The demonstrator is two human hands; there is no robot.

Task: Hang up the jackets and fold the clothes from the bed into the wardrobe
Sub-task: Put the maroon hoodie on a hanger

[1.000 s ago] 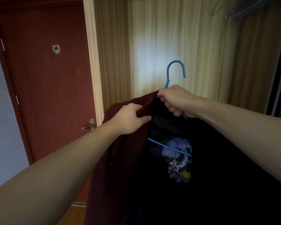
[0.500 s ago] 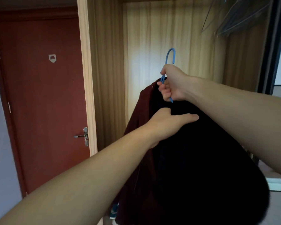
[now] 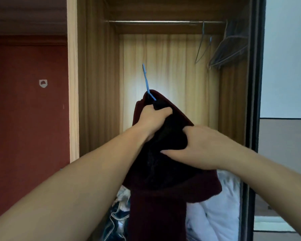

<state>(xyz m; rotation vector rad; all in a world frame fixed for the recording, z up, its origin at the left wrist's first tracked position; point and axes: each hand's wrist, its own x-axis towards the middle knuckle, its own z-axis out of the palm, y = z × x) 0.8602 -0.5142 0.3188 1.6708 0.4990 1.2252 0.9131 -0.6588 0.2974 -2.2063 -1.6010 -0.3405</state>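
Note:
A maroon jacket (image 3: 174,193) with a dark lining hangs on a blue hanger (image 3: 146,82) in front of the open wardrobe. My left hand (image 3: 152,119) is closed around the jacket's top just under the hanger's neck and holds it up. Lower and to the right, my right hand (image 3: 203,146) grips a bunch of the dark lining. The hanger's hook points up, well below the wardrobe rail (image 3: 163,21). The hanger's shoulders are hidden inside the jacket.
Several empty wire hangers (image 3: 224,53) hang at the rail's right end. White fabric (image 3: 215,207) and a denim garment (image 3: 117,220) lie in the wardrobe's bottom. A red door (image 3: 24,127) is on the left, a dark sliding-door frame (image 3: 254,101) on the right.
My left hand has moved up to the jacket's top by the hanger neck. My right hand has left the hanger and dropped onto the lining. The rail has come into view.

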